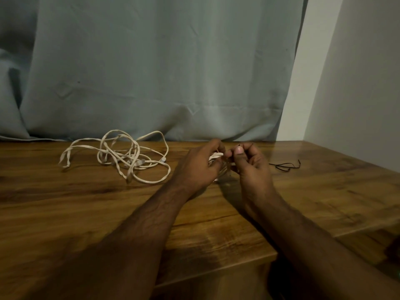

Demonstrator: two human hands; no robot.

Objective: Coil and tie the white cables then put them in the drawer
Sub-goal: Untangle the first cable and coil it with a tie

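left hand (199, 163) grips coiled cable (215, 156) | right hand (249, 163) pinches tie (239, 145)

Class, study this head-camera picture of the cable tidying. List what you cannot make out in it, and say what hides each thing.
- Coiled white cable, head view: mostly covered by the left hand and right hand; whether it is tied is unclear.
- Thin dark tie at the right thumb: too small to trace.
- Drawer: not identifiable; the table front is cut off by the bottom edge.
- Loose white cable plugs: too small to identify.
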